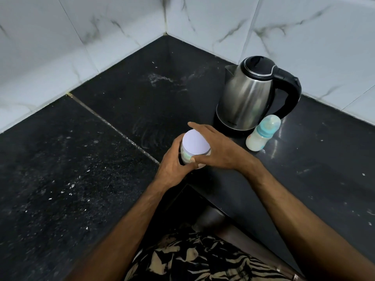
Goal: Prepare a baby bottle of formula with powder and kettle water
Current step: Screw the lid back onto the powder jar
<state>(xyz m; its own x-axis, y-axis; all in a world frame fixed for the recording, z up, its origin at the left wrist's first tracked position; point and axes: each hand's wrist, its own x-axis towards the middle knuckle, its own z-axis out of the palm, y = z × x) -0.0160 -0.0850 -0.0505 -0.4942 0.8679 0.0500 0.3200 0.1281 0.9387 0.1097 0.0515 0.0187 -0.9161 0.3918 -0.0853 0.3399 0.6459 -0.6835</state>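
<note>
Both hands are on the formula tin [195, 148], a small round container with a flat pale lilac lid and a printed label mostly hidden by fingers; it sits at the near edge of the black counter [85, 159], close to the corner cut-out. Left hand [174, 165] wraps the tin's body, fingers curled round the side, probably to keep it from turning. Right hand [217, 148] reaches over the lid, thumb pressed at the near rim, fingers spread round the far edge; looks like a lid-twisting grip, opening or closing can't be told. Baby bottle [263, 133] stands upright just right of the tin, teal collar, clear cap on, milky white contents inside, so the mix looks already made and the tin may be getting closed. Kettle [251, 92], steel with black lid and handle, sits on its base right behind the bottle, lid shut, handle facing right. White powdery smears on the counter further back, marble-look tiled walls [101, 37] beyond.
</note>
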